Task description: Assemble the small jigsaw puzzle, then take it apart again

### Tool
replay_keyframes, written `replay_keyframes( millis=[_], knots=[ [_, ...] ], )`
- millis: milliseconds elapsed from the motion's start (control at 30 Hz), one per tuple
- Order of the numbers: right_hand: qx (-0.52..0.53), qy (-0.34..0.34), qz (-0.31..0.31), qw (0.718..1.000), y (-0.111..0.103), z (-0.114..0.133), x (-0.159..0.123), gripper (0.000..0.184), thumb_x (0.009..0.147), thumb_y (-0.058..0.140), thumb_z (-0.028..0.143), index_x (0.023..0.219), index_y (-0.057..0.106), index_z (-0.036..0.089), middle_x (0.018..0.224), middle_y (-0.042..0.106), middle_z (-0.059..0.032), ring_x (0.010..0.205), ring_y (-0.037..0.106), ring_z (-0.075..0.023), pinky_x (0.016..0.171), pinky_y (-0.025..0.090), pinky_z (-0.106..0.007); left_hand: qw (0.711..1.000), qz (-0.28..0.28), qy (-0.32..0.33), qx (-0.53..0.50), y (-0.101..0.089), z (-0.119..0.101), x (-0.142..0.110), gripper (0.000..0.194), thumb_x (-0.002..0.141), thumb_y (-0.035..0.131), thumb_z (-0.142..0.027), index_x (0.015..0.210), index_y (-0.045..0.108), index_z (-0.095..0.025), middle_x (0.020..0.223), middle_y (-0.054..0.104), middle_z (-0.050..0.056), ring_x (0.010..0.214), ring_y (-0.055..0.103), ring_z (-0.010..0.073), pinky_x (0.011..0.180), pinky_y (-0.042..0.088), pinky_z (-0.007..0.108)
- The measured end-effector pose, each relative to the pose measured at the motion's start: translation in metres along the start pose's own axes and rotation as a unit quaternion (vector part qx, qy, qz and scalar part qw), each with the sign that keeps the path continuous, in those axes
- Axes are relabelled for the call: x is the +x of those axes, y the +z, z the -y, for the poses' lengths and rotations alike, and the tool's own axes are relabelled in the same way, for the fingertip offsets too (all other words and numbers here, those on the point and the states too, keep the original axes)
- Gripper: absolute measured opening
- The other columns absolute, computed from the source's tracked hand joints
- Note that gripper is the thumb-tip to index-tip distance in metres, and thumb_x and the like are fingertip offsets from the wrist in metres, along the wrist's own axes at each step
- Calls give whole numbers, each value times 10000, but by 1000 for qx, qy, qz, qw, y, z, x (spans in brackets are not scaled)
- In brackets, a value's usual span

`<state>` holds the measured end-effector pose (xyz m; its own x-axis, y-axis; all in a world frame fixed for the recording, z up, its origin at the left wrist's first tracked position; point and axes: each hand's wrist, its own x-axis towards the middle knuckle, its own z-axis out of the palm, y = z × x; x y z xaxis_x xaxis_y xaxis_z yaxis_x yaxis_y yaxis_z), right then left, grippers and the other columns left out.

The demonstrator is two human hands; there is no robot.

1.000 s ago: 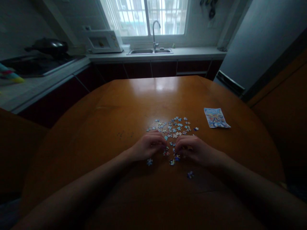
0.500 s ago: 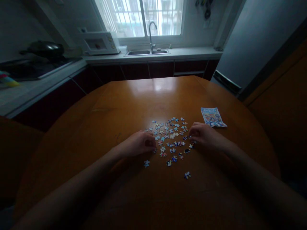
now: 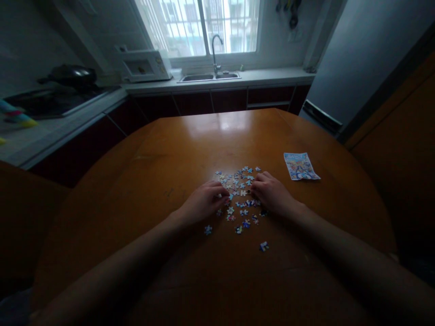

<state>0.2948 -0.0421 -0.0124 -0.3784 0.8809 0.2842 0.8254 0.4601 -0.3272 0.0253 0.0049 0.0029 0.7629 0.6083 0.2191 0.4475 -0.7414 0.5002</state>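
Many small jigsaw puzzle pieces (image 3: 244, 212) lie loose on the brown wooden table, mostly pale blue at the back and darker or multicoloured in front. At the left side of the pile is my left hand (image 3: 207, 199), its fingers curled and fingertips low among the pieces; what they pinch is hidden. On the right side, my right hand (image 3: 273, 194) is bent over the pile, thumb and fingers pinched at a small dark puzzle piece (image 3: 249, 192). Single pieces lie nearer to me, one blue piece (image 3: 208, 230) at left and another piece (image 3: 264, 246) at right.
A crumpled printed picture sheet (image 3: 301, 166) lies to the right on the table (image 3: 163, 149). Beyond the table's far edge run a counter with a sink (image 3: 197, 78), a microwave (image 3: 142, 65) and a wok (image 3: 73, 75) on the stove. A fridge (image 3: 360, 59) stands at right.
Both hands were close together over the pieces, then spread apart to either side. Now they have come back inward, the right hand moving left from beside the sheet. The view shifted slightly.
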Motion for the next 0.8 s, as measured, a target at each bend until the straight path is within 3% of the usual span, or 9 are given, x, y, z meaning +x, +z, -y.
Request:
replay_keyframes(
  millis=[100,233,433,733,800],
  knots=[
    [64,18,6,998,1,-2,0,136,901,668,152,794,737,201,914,655,-74,921,572,-231,795,491,-353,999,8,5,37,3,-8,4,151,975,620,-272,1042,743,-217,982,702,62,933,603,201,836,509,342],
    [91,78,-37,992,7,-4,2,48,835,762,171,822,773,217,947,660,-73,946,586,-239,834,496,-371,998,5,8,67,11,-10,20,135,947,675,-286,1032,768,-235,1023,695,61,974,592,220,889,509,372],
    [85,103,-80,988,1,-12,-3,78,883,701,165,884,771,199,954,666,-84,961,593,-245,842,494,-375,993,8,8,119,28,-7,44,149,926,703,-311,1045,791,-292,1037,662,61,985,563,246,866,498,388],
    [105,-12,50,993,-14,-7,-14,22,849,770,240,853,781,223,917,671,-67,942,590,-230,816,489,-350,997,-50,1,65,35,-6,42,22,852,784,-243,844,766,-235,955,666,30,915,603,198,825,503,332],
    [102,-21,70,992,-13,-5,-14,77,818,802,248,889,783,226,937,677,-65,954,591,-232,826,487,-353,996,-45,15,70,34,-7,38,30,873,766,-255,844,777,-251,943,678,27,910,604,198,818,500,333]
  ],
)
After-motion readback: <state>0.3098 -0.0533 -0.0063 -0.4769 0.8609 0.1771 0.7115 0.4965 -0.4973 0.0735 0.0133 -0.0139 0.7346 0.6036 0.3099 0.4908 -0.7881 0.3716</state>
